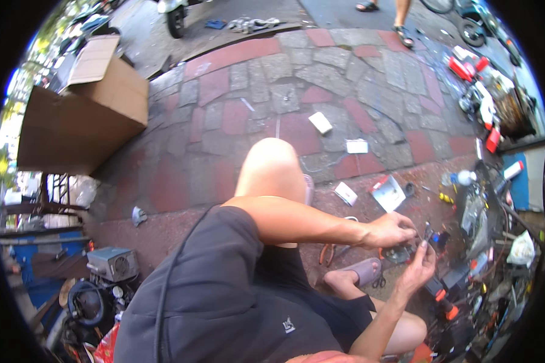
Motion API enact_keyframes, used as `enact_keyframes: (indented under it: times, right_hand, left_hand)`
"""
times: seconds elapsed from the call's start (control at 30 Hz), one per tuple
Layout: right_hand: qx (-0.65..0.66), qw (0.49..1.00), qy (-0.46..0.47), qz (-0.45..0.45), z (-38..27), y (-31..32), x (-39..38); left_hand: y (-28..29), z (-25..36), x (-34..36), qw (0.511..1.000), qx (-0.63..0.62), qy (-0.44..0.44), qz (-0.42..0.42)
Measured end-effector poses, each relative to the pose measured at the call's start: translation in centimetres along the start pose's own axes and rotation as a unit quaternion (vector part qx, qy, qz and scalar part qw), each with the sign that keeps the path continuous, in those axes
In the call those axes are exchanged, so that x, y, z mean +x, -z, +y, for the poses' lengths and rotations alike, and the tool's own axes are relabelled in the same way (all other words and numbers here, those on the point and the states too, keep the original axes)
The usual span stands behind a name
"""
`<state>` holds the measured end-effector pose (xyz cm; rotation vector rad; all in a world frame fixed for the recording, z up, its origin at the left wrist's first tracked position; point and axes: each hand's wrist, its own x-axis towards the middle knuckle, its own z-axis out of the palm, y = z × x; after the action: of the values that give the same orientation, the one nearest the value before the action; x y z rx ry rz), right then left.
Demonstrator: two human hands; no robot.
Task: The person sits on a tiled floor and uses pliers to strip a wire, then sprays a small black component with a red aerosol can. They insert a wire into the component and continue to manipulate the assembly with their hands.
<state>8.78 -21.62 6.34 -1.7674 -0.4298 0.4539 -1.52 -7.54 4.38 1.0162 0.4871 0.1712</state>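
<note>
My left hand (393, 231) reaches in from the left across my knee, its fingers pinched together. Just below and to the right, my right hand (419, 267) is raised with thumb and fingers closed at the tips. The hands are close together, and whatever small thing they hold is too blurred to make out. Under my left forearm, a pair of pliers with orange handles (327, 255) lies on the ground. Scissors with dark handles (379, 282) lie beside my sandal (364, 270).
A yellow-handled screwdriver (445, 198), a white sheet (388, 195) and a small white box (346, 193) lie beyond my hands. Cluttered tools and parts (466, 284) fill the right side. A large cardboard box (79, 130) stands left. A person's sandalled foot (404, 37) is at the far edge.
</note>
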Motion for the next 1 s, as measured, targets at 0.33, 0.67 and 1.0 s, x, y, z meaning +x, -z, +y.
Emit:
enact_keyframes:
  times: [0.33,0.67,1.0]
  right_hand:
    - [-0.045,0.998,-0.029,-0.019,0.9,0.8,0.6]
    - [-0.054,0.996,0.03,-0.057,2.3,2.0,1.3]
    - [-0.094,0.992,0.053,-0.065,2.5,1.9,1.4]
  left_hand:
    - [0.1,-0.3,-0.1,0.996,0.067,-0.042,0.029]
    - [0.1,-1.0,0.3,0.999,-0.001,-0.006,0.037]
    - [0.3,-0.4,-0.1,0.999,0.011,0.008,0.049]
